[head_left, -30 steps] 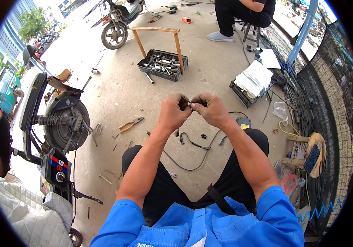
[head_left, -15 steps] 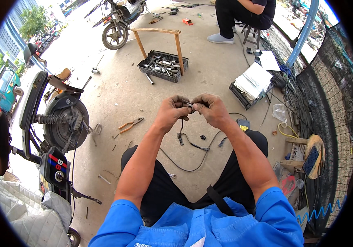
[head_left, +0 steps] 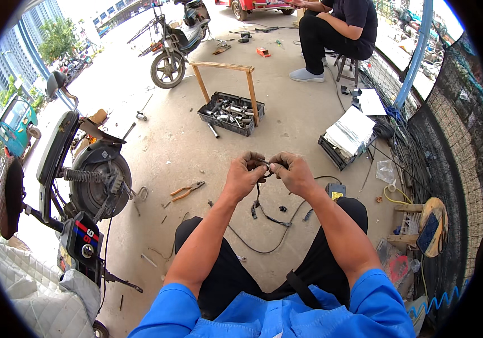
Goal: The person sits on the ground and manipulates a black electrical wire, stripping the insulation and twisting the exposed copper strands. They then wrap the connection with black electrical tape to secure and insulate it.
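Fingertips of my left hand [head_left: 245, 176] and my right hand [head_left: 293, 173] pinch close together above the floor, between my knees. Both are closed on the end of a thin black cable [head_left: 258, 194]; the small piece at the fingertips is mostly hidden. From my left hand the cable hangs down to dark plug connectors [head_left: 254, 212] near the floor. A long loop of black wire [head_left: 275, 248] curves across the concrete toward a dark grey box [head_left: 336, 190] with a yellowish label, beside my right knee. A small black part [head_left: 282, 208] lies inside the loop.
Orange-handled pliers [head_left: 187, 191] lie left of my hands. Ahead stands a black crate of sockets [head_left: 227, 125] with a wooden handle. A partly dismantled scooter [head_left: 92, 183] is at left; a box of papers [head_left: 347, 132] is at right. A person [head_left: 340, 31] sits on a stool beyond.
The view has tilted up a little, so the scene sits lower in the picture. My hands stay together on the cable, with the fingers slightly shifted.
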`<action>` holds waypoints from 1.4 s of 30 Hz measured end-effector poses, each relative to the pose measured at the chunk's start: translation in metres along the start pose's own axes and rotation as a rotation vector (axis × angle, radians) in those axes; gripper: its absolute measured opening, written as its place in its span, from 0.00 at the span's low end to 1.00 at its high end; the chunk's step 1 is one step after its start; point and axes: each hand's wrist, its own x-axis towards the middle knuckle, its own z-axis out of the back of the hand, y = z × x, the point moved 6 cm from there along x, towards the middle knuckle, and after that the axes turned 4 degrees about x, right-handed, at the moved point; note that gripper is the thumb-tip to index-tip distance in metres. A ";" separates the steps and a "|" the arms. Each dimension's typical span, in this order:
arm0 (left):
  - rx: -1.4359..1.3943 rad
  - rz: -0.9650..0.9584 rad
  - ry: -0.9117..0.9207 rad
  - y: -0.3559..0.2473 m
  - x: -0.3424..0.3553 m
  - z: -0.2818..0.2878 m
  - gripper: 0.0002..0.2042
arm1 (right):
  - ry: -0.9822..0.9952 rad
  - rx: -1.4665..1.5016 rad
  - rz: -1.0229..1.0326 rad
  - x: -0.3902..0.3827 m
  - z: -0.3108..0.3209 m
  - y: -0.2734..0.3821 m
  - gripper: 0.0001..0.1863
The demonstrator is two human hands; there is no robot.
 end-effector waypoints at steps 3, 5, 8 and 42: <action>0.050 -0.058 -0.021 -0.006 -0.001 -0.002 0.15 | -0.002 0.017 0.009 0.001 0.001 -0.004 0.07; 0.091 -0.061 -0.038 -0.012 -0.003 -0.002 0.15 | -0.006 0.016 0.016 -0.001 0.001 -0.004 0.07; 0.146 -0.063 -0.061 -0.019 -0.007 -0.004 0.15 | -0.010 0.018 0.030 -0.004 0.002 -0.001 0.08; 0.232 -0.217 -0.120 -0.046 -0.044 -0.015 0.17 | 0.026 0.058 0.005 -0.039 0.015 0.029 0.11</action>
